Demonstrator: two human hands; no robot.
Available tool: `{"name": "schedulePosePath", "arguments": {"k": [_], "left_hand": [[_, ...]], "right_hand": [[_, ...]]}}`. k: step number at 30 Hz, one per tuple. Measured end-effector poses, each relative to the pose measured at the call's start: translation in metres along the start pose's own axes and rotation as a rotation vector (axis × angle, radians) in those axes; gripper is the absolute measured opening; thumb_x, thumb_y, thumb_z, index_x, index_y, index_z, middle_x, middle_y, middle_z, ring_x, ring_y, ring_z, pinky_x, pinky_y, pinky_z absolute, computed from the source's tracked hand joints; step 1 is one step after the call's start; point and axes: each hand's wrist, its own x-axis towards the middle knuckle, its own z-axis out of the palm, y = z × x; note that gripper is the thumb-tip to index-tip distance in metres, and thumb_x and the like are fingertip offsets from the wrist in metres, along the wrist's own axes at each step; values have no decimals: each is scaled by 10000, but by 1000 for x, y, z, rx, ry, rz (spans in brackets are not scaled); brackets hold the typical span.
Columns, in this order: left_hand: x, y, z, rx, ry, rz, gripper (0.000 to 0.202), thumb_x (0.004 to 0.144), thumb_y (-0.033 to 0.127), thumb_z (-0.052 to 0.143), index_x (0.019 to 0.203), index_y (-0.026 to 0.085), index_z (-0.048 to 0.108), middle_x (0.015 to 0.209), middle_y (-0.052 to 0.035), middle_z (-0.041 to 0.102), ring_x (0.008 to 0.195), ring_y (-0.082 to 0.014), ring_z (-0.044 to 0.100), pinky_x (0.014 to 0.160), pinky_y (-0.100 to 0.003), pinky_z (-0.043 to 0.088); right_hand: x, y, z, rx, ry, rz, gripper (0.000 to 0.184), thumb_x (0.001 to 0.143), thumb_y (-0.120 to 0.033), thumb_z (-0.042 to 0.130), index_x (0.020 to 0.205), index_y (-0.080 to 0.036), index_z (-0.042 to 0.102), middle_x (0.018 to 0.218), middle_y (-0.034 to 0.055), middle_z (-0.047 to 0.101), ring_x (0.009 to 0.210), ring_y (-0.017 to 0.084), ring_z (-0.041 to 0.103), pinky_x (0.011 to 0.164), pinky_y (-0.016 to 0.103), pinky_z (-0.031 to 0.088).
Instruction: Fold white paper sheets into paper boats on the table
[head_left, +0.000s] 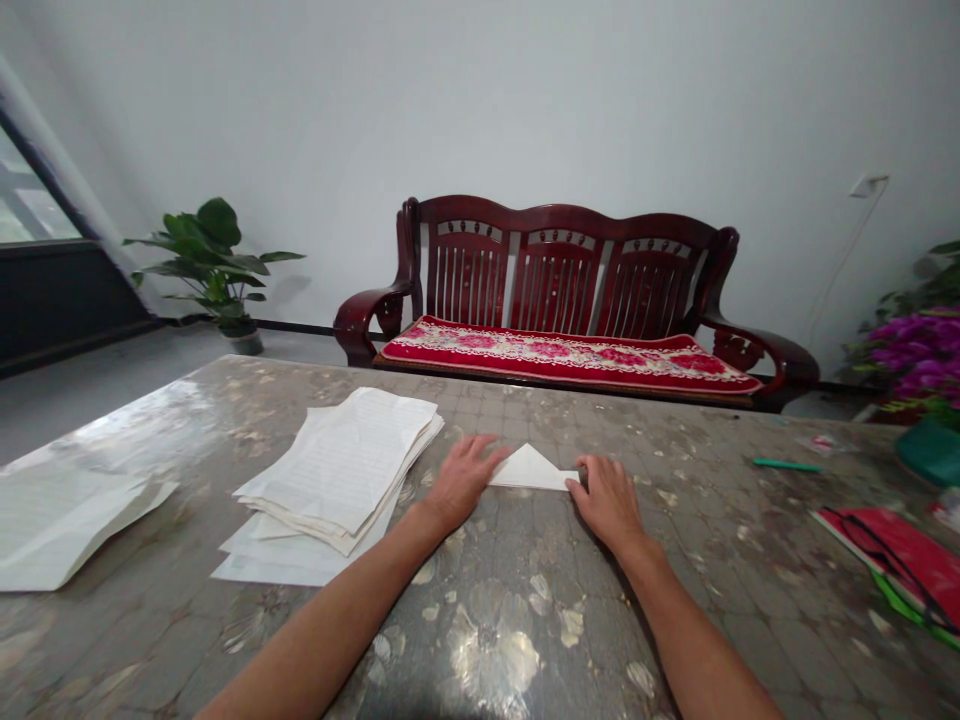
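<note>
A folded piece of white paper (529,468) lies on the table in front of me, with a triangular peak at its top and a narrow strip along its lower edge to the right. At its left end rests my left hand (463,480), fingers stretched out and spread, their tips against the paper's edge. My right hand (611,500) has its thumb and bent fingers closed on the strip's right end. Left of my left hand is a stack of lined white sheets (341,460), its lower sheets sticking out unevenly.
The patterned table (495,640) carries loose folded sheets (67,525) at far left. On the right lie a green pen (787,465) and a red book (900,550) with dark-framed glasses (885,555) on it. Behind stands a wooden bench (559,260); a potted plant (221,260) is further left.
</note>
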Motion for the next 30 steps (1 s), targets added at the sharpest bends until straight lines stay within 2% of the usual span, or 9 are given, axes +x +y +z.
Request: {"name": "schedulePosePath", "arguments": {"k": [3, 6, 11, 13, 15, 19, 24, 28, 30], "left_hand": [[5, -4, 4, -121, -93, 239, 390, 943, 114, 491, 1279, 281, 599, 1289, -66, 581, 1188, -206, 517, 1015, -354, 437], [9, -4, 3, -164, -188, 328, 289, 969, 160, 484, 1181, 249, 658, 1137, -50, 661, 1070, -180, 586, 954, -310, 467], [10, 19, -5, 22, -294, 222, 218, 958, 179, 501, 1111, 189, 656, 1016, -88, 683, 973, -222, 620, 846, -325, 497], [9, 33, -7, 89, -328, 155, 288, 959, 169, 483, 1223, 181, 595, 1020, -108, 675, 956, -238, 629, 803, -336, 506], [6, 45, -7, 120, -314, 88, 424, 971, 242, 491, 1393, 211, 461, 1064, -115, 662, 965, -255, 632, 788, -353, 510], [-1, 64, 0, 157, -292, -5, 555, 946, 427, 546, 1449, 235, 414, 1185, -160, 622, 1049, -297, 616, 844, -395, 502], [-13, 72, 15, 196, -198, -43, 611, 916, 541, 549, 1445, 253, 449, 1390, -199, 513, 1211, -341, 528, 957, -465, 456], [-16, 70, 20, 207, -145, -70, 596, 918, 557, 533, 1433, 263, 476, 1421, -186, 502, 1230, -338, 511, 1003, -489, 420], [-16, 67, 19, 203, -140, -59, 588, 925, 567, 511, 1430, 269, 479, 1415, -180, 512, 1221, -335, 520, 1011, -497, 413]], "right_hand": [[-2, -3, -2, -15, 47, -159, 195, 899, -220, 560, 1081, -225, 627, 1074, 66, 624, 1011, 250, 486, 840, 333, 332], [-2, -7, -4, 0, 3, -332, 219, 918, -135, 490, 987, -239, 670, 1005, 45, 645, 981, 223, 498, 835, 315, 335], [-4, -13, -7, -20, -79, -384, 268, 951, -135, 450, 902, -212, 702, 926, 49, 666, 917, 196, 544, 819, 295, 356], [-6, -15, -8, -46, -93, -357, 278, 952, -137, 447, 913, -213, 711, 934, 52, 671, 923, 196, 557, 823, 292, 362], [-9, -19, -10, -80, -106, -335, 282, 948, -134, 447, 954, -219, 715, 958, 55, 671, 935, 198, 565, 829, 291, 366], [-13, -27, -13, -151, -127, -304, 299, 955, -164, 438, 1075, -239, 701, 1011, 69, 669, 952, 205, 575, 824, 296, 378], [-19, -37, -17, -186, -152, -288, 335, 950, -156, 427, 1165, -255, 664, 1076, 70, 670, 965, 204, 596, 801, 289, 401], [-24, -44, -21, -206, -190, -300, 345, 945, -168, 434, 1209, -252, 641, 1131, 72, 671, 945, 210, 623, 790, 301, 431], [-26, -48, -20, -209, -193, -313, 358, 942, -172, 440, 1242, -239, 624, 1166, 86, 666, 966, 221, 630, 847, 329, 444]]}}
